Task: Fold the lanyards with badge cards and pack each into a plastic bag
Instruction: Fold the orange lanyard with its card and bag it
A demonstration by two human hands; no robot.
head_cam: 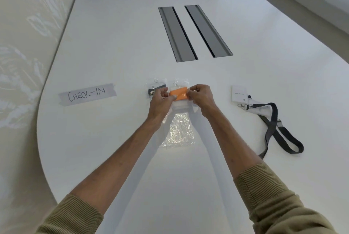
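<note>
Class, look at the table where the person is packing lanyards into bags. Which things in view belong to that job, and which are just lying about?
Part of the job:
- orange lanyard, in both hands
- bag under the hands
- packed bag
- empty bag
- dark lanyard with its badge card, unpacked

Just lying about:
- CHECK-IN tape label
- two grey slots in the table

A white tabletop (122, 35) with a rounded near-left corner carries a strip of tape (87, 94) hand-lettered "CHECK-IN" near its left edge. Two grey slots (194, 32) lie side by side toward the far middle.
</note>
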